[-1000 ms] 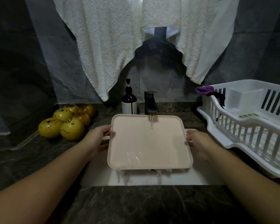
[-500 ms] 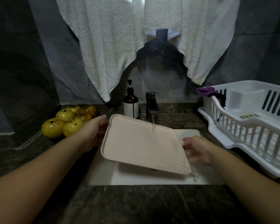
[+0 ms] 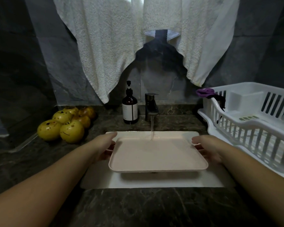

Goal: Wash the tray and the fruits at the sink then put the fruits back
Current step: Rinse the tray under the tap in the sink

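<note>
A pale pink rectangular tray [image 3: 157, 154] is held roughly level over the white sink [image 3: 154, 182]. My left hand [image 3: 105, 145] grips its left edge and my right hand [image 3: 205, 145] grips its right edge. Water runs from the dark tap [image 3: 151, 106] onto the tray's far part. Several yellow fruits [image 3: 67, 123] with dark spots lie in a heap on the dark counter to the left of the sink.
A brown pump bottle [image 3: 129, 108] stands left of the tap. A white dish rack [image 3: 252, 122] sits on the right, with a purple cloth [image 3: 206, 92] on its corner. White towels [image 3: 121, 46] hang above. Dark marble counter [image 3: 138, 208] runs along the front.
The tray went from flat to tilted down to the right, spilling water, and is now level again and lower over the sink. Both hands stayed on its edges.
</note>
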Tool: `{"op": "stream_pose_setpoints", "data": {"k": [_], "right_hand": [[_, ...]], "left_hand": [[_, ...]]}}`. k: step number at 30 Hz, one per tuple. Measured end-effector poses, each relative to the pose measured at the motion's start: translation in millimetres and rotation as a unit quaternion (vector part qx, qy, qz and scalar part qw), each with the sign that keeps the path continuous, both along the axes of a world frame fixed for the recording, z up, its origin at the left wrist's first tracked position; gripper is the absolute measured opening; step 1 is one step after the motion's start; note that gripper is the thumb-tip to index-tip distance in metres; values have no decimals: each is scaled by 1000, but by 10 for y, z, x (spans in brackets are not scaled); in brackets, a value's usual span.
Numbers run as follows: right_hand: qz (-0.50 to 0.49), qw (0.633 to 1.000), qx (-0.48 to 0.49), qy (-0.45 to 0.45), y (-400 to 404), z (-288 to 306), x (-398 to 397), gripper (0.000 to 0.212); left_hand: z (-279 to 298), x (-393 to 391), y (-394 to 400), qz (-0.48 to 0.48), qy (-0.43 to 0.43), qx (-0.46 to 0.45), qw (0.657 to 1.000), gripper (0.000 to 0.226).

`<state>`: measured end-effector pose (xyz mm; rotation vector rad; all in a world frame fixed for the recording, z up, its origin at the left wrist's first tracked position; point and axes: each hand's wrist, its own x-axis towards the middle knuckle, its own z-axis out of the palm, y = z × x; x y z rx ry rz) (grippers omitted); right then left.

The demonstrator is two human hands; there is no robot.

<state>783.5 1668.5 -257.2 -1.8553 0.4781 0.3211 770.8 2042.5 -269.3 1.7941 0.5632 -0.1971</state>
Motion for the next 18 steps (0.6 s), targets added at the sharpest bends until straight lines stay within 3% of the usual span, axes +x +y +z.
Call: {"op": "stream_pose_setpoints", "data": {"k": [18], "right_hand": [[-14,984,22,-175,-80,245,17,13]], "left_hand": [[-206,35,-326,2,73,-55,996,57]]}}
